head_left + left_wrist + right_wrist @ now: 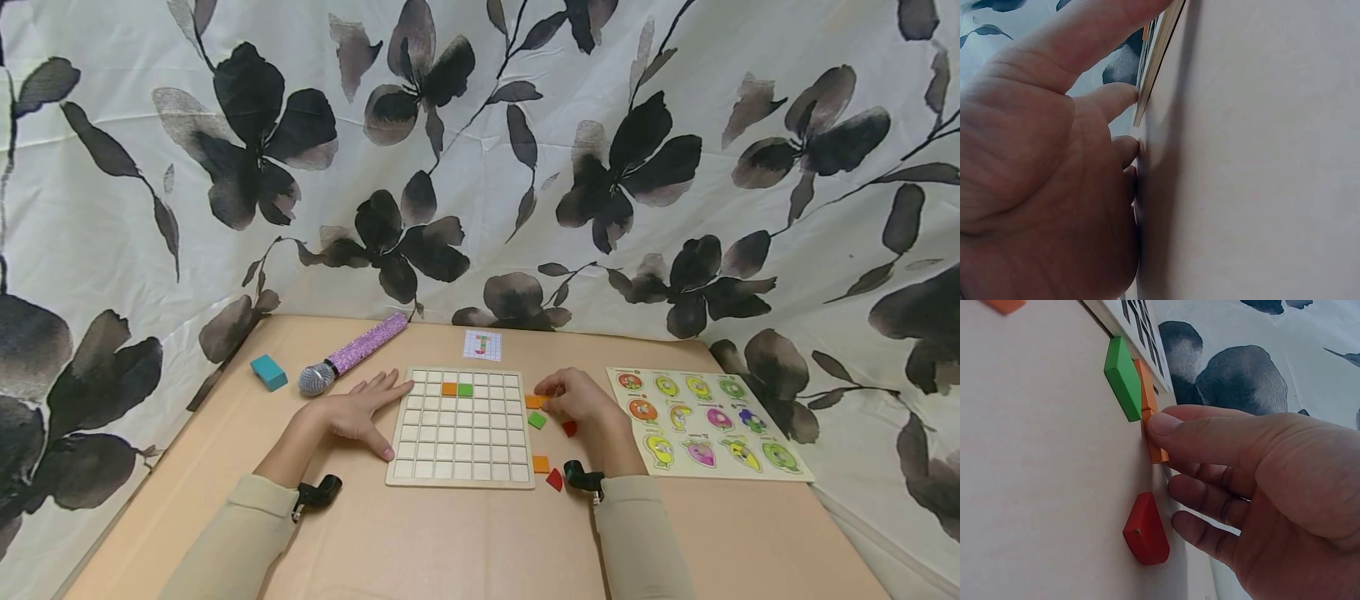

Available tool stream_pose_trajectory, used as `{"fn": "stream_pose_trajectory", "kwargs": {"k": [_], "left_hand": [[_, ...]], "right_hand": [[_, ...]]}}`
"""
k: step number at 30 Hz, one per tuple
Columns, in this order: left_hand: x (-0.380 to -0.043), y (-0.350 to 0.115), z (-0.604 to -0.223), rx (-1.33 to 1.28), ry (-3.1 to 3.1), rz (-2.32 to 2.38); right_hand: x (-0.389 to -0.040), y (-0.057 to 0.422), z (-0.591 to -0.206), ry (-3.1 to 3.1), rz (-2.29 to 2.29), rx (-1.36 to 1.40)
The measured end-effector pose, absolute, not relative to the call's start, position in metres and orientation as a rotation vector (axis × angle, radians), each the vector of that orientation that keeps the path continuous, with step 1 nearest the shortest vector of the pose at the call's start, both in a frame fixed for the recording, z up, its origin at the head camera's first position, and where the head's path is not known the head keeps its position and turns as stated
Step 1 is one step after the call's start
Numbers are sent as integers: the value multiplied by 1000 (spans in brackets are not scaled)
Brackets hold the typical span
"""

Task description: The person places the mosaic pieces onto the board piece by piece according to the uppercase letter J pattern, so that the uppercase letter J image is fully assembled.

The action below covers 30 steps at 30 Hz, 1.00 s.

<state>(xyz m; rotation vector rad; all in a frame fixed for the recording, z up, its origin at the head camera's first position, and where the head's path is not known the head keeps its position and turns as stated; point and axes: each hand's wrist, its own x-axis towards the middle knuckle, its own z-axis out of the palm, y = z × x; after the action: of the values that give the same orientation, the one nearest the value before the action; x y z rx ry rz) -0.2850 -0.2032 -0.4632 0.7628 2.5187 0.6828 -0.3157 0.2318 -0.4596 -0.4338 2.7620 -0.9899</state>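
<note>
The pale wooden board (465, 450) is a flat rectangle divided into square cells; one orange square tile (448, 389) and one green square tile (465, 390) occupy adjacent cells in its upper part. The board lies on the beige worktop (450, 542) between the hands. The left hand (354, 417) is spread wide, with thumb and index finger against the board's left edge. The right hand (581, 400), at the board's right side, is narrowed, thumb and index finger pinching a thick orange block (1153, 442). The right wrist view shows this block end to end with a second orange block (1145, 387), a green block (1122, 378) alongside and a red block (1147, 531) below the fingertips. The left wrist view shows the board's layered side edge. Only the head view shows the purple glitter microphone (367, 344) and the small printed grid card (482, 345).
</note>
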Motion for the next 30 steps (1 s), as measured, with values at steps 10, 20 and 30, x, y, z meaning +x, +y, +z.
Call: {"fn": "stream_pose_trajectory", "kwargs": {"k": [10, 20, 30], "left_hand": [[-285, -204, -464, 768, 2534, 673], [-284, -204, -464, 760, 2532, 684], [-284, -204, -463, 760, 2535, 682]], "right_hand": [[-315, 231, -461, 2774, -977, -424], [-316, 231, -462, 2767, -1014, -386], [-318, 234, -461, 2790, -1041, -364]]}}
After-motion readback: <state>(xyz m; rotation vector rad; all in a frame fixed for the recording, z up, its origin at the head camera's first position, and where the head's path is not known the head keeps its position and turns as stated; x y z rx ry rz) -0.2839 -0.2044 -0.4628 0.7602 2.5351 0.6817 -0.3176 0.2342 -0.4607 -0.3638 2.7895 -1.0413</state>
